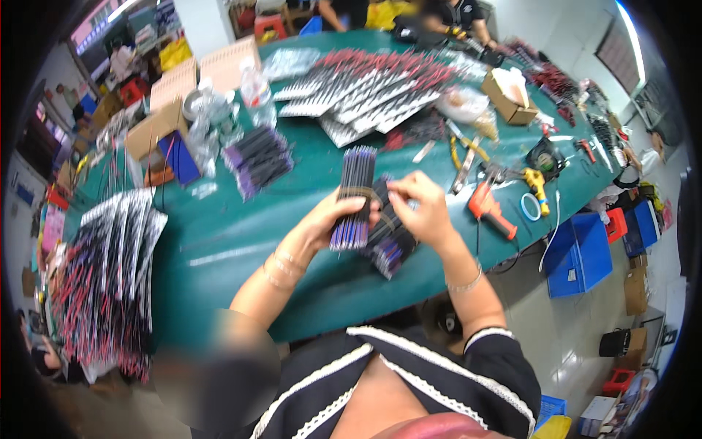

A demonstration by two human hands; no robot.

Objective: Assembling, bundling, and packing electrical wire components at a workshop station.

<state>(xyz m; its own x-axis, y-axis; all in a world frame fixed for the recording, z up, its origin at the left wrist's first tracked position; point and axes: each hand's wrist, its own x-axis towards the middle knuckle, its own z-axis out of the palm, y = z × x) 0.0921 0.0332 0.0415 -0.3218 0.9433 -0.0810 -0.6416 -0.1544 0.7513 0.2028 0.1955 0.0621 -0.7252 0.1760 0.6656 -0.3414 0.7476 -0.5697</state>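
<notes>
Gripping a tight bundle of thin dark rods, the left hand has its fingers wrapped closed around the lower half, thumb on the near side; the bundle stands nearly upright above the fist, with bluish-purple ends showing just below the fingers. The right hand sits just beside it, thumb and forefinger pinched together at the top of a second bundle that leans tilted beneath the palm; whether the pinch has hold of a band or a single rod cannot be made out. Both bundles are held just above the green table.

Judgement on handling: the rods look light, stiff and smooth, so loose ones would likely slide lengthwise out of a slack grip. The best hold appears to be around the middle, where a pale band seems to cinch the first bundle; ends look prone to fanning out.

Outward from the fingers: beyond the left fingertips lies a loose pile of purple-ended rods. To the right of the right hand lie an orange-handled tool, a roll of tape and pliers. Farther off, fanned packaged sets cover the table's far side, and a similar stack lies well to the left.
</notes>
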